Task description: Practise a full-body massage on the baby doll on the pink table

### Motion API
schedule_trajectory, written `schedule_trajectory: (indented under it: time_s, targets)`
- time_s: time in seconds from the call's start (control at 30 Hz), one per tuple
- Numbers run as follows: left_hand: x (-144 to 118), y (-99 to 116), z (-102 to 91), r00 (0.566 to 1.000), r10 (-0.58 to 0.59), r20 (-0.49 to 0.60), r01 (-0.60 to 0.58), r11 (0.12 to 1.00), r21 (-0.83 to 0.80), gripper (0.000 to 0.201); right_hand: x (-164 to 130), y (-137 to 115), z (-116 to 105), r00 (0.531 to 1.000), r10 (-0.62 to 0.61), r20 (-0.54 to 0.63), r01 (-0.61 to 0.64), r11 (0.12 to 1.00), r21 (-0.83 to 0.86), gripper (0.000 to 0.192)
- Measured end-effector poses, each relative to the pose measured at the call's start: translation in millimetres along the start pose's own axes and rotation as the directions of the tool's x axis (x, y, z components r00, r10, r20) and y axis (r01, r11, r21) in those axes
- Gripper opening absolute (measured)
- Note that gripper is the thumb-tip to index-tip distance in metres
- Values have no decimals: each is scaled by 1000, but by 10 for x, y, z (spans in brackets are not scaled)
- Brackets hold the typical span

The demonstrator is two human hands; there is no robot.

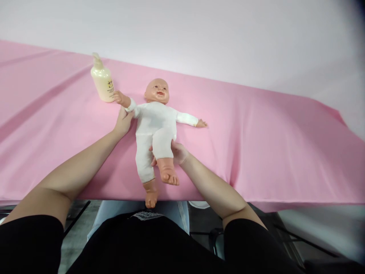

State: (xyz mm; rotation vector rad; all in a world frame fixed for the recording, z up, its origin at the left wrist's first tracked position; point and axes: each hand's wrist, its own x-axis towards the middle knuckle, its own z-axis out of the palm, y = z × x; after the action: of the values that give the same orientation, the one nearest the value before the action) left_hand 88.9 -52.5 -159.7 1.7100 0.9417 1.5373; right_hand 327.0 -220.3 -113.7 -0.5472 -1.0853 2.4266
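Observation:
A baby doll (156,118) with a white cloth body lies on its back, head away from me and feet at the table's near edge. My left hand (123,121) is closed around the doll's arm on the left, near its white cuff; the fingertips are partly hidden behind it. Under the doll's leg on the right, my right hand (179,152) grips it, with fingers showing between the two legs. That leg is bent and a little raised. The doll's other arm stretches out to the right. Beside its left-side hand stands a pale yellow pump bottle (103,83).
A pink cloth (285,148) with folds covers the table, its front edge hanging near my lap. Behind the table is a white wall (199,38). Dark metal legs and a chair part (218,241) show below the edge.

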Motion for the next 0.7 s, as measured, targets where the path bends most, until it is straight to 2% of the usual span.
schedule_trajectory:
  time_s: [0.17, 0.33, 0.43, 0.57, 0.7]
  targets:
    - [-9, 18, -35, 991, -123, -46, 114, 979, -167, 52, -16, -59, 34, 992, 107, 62, -103, 993, -66, 66]
    - [-8, 75, -28, 984, -158, -77, 139, 966, -216, 57, -3, -108, 32, 963, 177, 202, -154, 980, -122, 53]
    - [-7, 32, -5, 986, -152, -75, 133, 967, -216, 57, 0, -130, 35, 975, 183, 130, -165, 977, -138, 50]
    - [-24, -36, 19, 995, -84, -47, 77, 988, -137, 51, 5, -47, 5, 996, 87, 4, -87, 994, -67, 54]
    - [-40, -26, 22, 1000, 4, -8, -4, 1000, 8, 42, 27, 84, -52, 985, -152, -85, 159, 984, 83, 60]
